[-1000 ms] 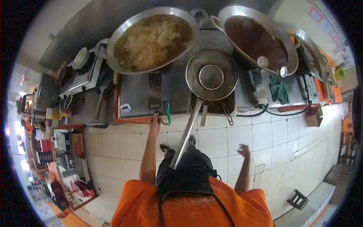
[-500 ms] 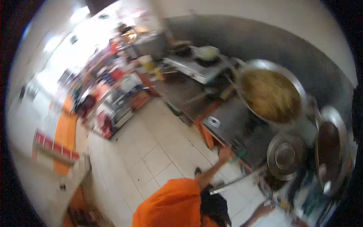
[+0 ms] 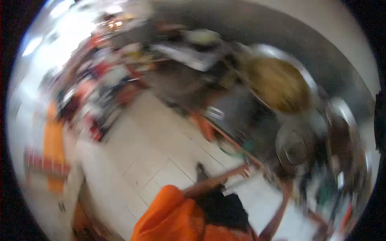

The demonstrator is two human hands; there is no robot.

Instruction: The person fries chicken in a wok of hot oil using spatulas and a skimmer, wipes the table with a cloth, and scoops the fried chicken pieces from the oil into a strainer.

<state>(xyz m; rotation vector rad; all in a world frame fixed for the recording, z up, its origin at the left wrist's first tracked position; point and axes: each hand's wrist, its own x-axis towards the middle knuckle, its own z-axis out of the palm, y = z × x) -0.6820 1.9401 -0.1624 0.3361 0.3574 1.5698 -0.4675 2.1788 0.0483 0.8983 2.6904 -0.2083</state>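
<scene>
Orange sleeves (image 3: pixel 171 211) reach toward the counter (image 3: pixel 239 110), the left hand (image 3: pixel 248 170) near its front edge, the right hand (image 3: pixel 288 186) just below the round strainer (image 3: pixel 285 140). Blur hides the fingers; I can't tell whether either hand is clenched or released. The strainer lies at the counter, near the wok (image 3: pixel 266 50). Golden contents (image 3: pixel 277 85) fill that wok, so the work seems unfinished; how much remains, I can't judge.

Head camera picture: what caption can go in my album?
A blurry moment: left hand near the counter, big pan beyond.
</scene>
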